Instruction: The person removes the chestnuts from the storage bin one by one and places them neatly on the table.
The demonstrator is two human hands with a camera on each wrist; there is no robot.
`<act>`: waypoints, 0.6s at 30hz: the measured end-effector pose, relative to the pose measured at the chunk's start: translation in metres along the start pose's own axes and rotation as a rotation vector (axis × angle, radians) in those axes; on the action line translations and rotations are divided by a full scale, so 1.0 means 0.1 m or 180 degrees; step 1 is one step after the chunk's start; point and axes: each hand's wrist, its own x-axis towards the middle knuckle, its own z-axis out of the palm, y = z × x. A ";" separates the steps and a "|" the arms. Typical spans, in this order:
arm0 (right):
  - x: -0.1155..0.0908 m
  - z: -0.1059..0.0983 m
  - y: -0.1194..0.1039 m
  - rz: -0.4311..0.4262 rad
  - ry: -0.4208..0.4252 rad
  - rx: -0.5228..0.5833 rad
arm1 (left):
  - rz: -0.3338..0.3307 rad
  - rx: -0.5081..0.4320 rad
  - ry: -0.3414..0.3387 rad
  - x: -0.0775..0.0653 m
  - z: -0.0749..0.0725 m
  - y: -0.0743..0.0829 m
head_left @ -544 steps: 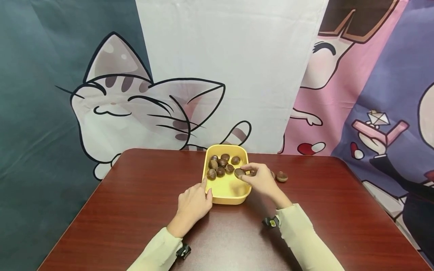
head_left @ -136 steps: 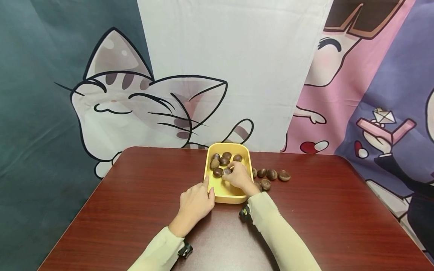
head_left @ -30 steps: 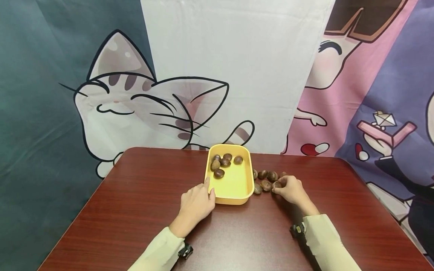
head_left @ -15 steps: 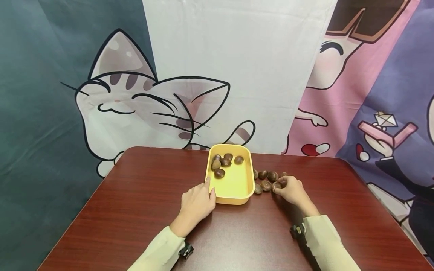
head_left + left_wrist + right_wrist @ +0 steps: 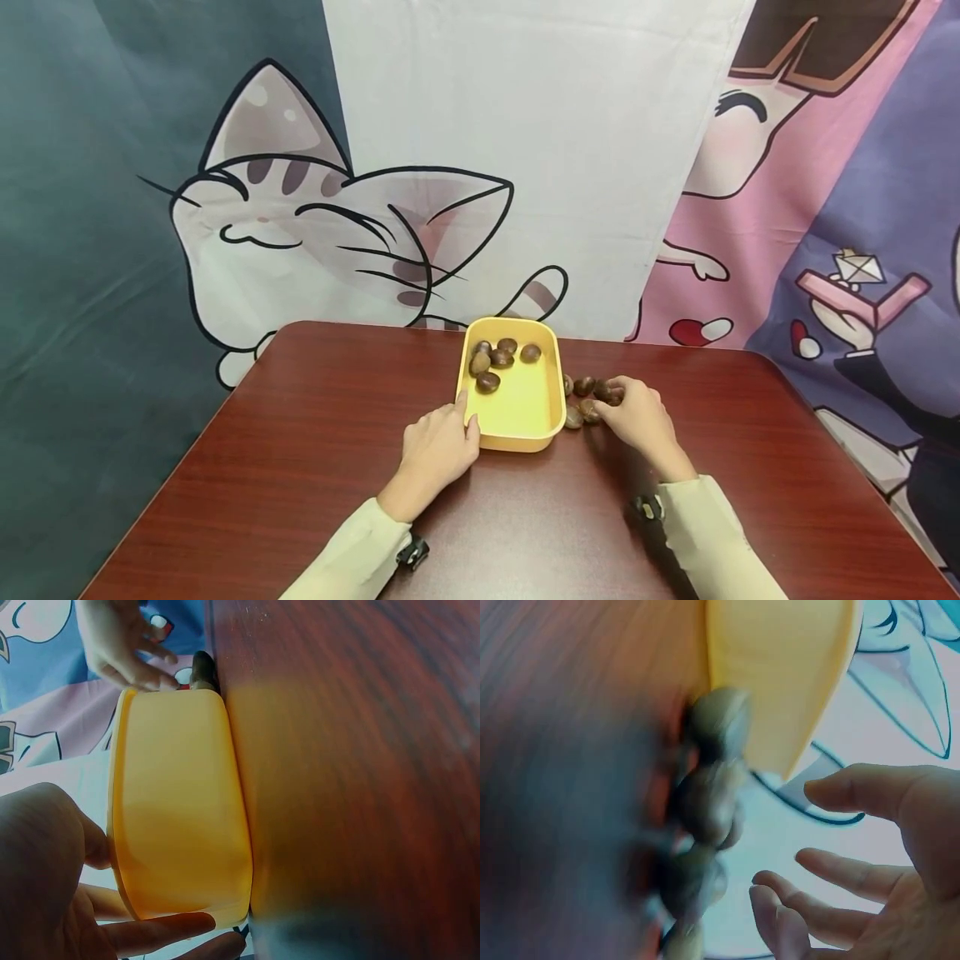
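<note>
Two black wrist devices [image 5: 413, 552] sit behind the fingers, at the cuffs of pale sleeves [image 5: 341, 554]. Left hand [image 5: 435, 446]: fingers extended, touching the near-left corner of the yellow box [image 5: 517, 408], not curled round it. Right hand [image 5: 637, 417]: fingers spread and loosely bent, holding nothing. Loose chestnuts [image 5: 573, 417] lie on the reddish-brown desk [image 5: 517, 508], just left of the right fingers and partly hidden by them; right wrist view shows a gap between. Boxed chestnuts [image 5: 487, 382]: six visible, beyond the left fingertips, mostly toward the far half. Behind, well past all fingers: printed cloth backdrop [image 5: 525, 100], cartoon cat [image 5: 247, 200].
</note>
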 end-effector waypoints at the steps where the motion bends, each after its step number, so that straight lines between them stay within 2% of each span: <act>1: 0.00 0.01 -0.04 -0.0055 0.0023 0.0044 | 0.0001 -0.0001 -0.0001 0.00 0.00 0.00; 8: 0.06 0.15 -0.38 -0.0478 0.0064 0.0355 | -0.0009 -0.0006 -0.0005 0.00 0.00 0.01; 18: 0.17 0.38 -0.88 -0.0552 -0.0093 0.0802 | 0.0002 0.0023 0.0020 -0.01 0.00 0.00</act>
